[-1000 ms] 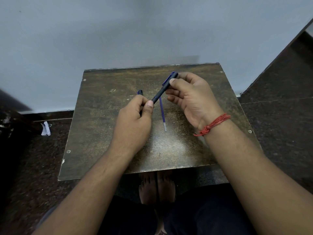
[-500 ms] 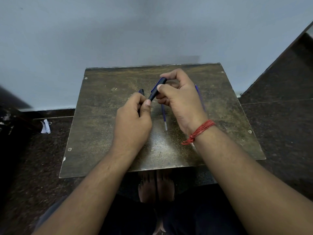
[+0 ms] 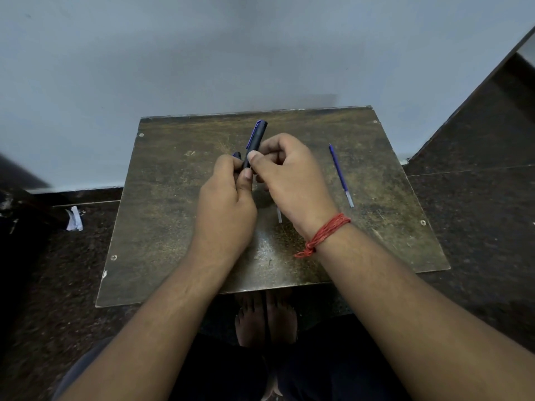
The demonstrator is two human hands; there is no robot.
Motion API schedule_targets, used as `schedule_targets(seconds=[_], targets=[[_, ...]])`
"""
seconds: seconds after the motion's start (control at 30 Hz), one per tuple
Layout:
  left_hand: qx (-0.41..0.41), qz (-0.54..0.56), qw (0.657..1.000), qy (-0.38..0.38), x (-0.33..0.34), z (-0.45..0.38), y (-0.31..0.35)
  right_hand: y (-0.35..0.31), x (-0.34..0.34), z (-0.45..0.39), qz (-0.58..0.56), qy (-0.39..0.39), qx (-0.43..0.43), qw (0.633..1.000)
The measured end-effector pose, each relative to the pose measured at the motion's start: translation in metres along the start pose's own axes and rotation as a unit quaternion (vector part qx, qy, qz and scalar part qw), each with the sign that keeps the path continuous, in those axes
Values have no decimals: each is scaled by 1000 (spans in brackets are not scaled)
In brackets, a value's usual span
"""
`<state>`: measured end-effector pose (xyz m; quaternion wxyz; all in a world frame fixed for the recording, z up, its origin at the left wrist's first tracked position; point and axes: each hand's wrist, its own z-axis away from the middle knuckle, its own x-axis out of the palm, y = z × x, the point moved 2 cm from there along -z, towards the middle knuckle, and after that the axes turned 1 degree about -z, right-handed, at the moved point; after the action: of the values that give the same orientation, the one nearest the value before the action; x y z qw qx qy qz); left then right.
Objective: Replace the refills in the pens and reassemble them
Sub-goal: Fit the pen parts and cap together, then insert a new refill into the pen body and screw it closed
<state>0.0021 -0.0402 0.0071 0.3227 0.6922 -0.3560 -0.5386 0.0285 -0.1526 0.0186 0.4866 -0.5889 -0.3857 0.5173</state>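
A dark pen (image 3: 254, 143) with a blue clip points up and away over the middle of the worn brown board (image 3: 173, 221). My right hand (image 3: 289, 180) pinches its lower part between thumb and fingers. My left hand (image 3: 225, 206) is closed around the pen's lower end, and the tip of a second dark pen (image 3: 236, 155) pokes out above its fingers. One blue refill (image 3: 341, 176) lies on the board to the right. Only the pale end of another refill (image 3: 279, 215) shows below my right hand.
The board sits low on a dark speckled floor (image 3: 477, 227) against a pale wall. A scrap of white paper (image 3: 73, 218) lies on the floor at the left. My bare feet (image 3: 266, 319) show under the board's near edge.
My right hand has slid down the pen toward my left hand and turned the pen more upright. That uncovered the blue refill on the right of the board.
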Motion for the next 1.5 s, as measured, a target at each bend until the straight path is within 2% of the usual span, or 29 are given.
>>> schedule_targets(seconds=[0.13, 0.33, 0.43, 0.53, 0.6, 0.7, 0.8, 1.03, 1.23, 1.5], targets=[[22, -7, 999, -23, 3, 3, 5, 1, 1, 3, -15, -13, 12, 1000], [69, -28, 995, -60, 4, 4, 6, -1, -7, -1, -2, 14, 12, 1000], [61, -48, 996, -45, -3, -2, -1, -5, -27, -10, 89, 37, -29, 995], [39, -33, 999, -3, -12, -8, -7, -2, -48, -20, 281, 24, -65, 957], [25, -30, 999, 18, -18, -10, -9, 5, -58, -26, 377, 10, -43, 925], [7, -28, 999, 34, -23, -12, -11, 12, -65, -27, 472, -16, 0, 881], [-2, -31, 999, 42, -25, -14, -13, 12, -64, -26, 521, -26, -6, 853], [-28, -72, 997, 15, -23, -14, -17, 11, -65, -25, 531, -24, -3, 847], [-54, -187, 980, -47, -20, -11, -17, -8, -58, -17, 486, 32, -81, 870], [-40, -277, 957, -72, -14, -10, -16, -11, -44, -10, 434, -11, -100, 895]])
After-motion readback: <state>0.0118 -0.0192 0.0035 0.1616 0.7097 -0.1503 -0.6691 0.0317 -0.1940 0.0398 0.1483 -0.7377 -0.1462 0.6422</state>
